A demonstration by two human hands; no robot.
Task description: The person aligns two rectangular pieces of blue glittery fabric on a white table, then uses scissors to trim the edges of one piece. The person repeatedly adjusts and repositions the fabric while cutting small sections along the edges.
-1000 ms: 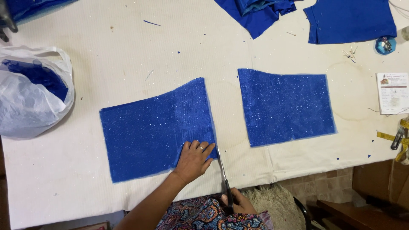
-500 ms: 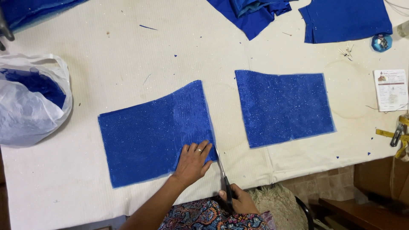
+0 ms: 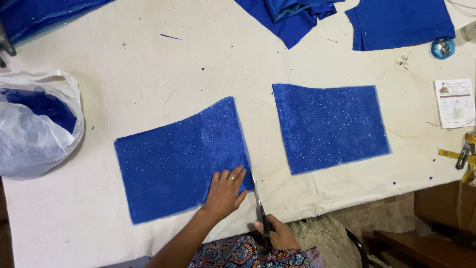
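Observation:
My left hand point(image 3: 225, 191) lies flat on the lower right corner of a glittery blue fabric piece point(image 3: 173, 159), pressing it to the white table point(image 3: 163, 79). My right hand point(image 3: 277, 233) grips a pair of scissors point(image 3: 260, 203) at the table's near edge. The blades point up along the right edge of that fabric piece, just beside my left fingertips. A second glittery blue fabric piece point(image 3: 332, 126) lies flat to the right, apart from the first.
A white plastic bag point(image 3: 34, 129) holding blue cloth sits at the left. More blue fabric point(image 3: 401, 22) is piled along the far edge. A printed card point(image 3: 453, 101), a small blue round object point(image 3: 442, 48) and a yellow tape measure point(image 3: 463, 159) lie at the right.
The view has shifted slightly. My hands and the scissors stay at the fabric's lower right corner; no clear movement of the blades.

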